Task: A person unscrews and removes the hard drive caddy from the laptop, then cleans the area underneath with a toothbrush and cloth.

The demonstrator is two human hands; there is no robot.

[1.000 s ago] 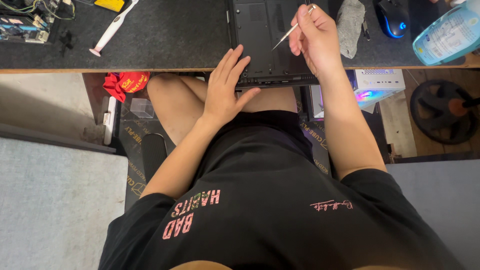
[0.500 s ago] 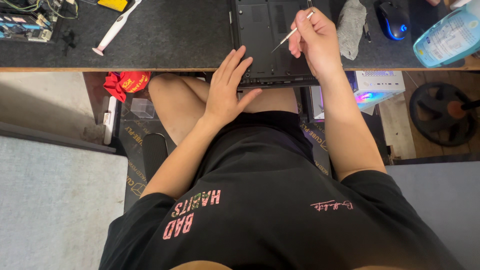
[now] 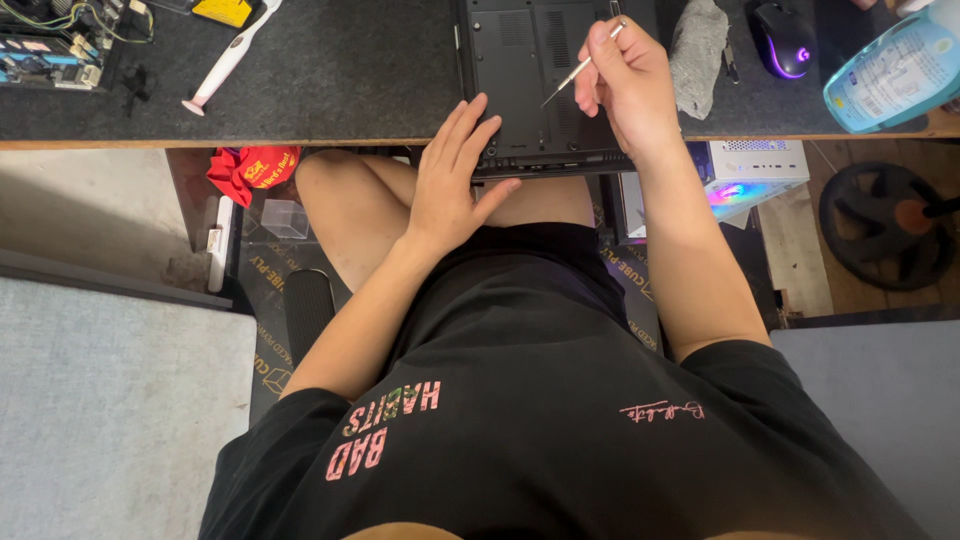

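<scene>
Overhead, right hand (image 3: pixel 625 85) grasps a thin tool (image 3: pixel 580 68); left hand (image 3: pixel 450 180), released, steadies the half-cropped laptop (image 3: pixel 520 70).

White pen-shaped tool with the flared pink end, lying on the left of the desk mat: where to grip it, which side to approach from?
Grip the white pen-shaped tool on its slim straight shaft at mid-length, coming from above with fingers closing across it. It lies flat and diagonal on the black desk mat, flared end toward the desk edge, upper end beside a yellow item. The mat around mid-shaft looks bare, so fingers likely fit there.

dark desk (image 3: pixel 330 80) over grey carpet (image 3: pixel 110 400) and wooden floor (image 3: pixel 810 270).
</scene>
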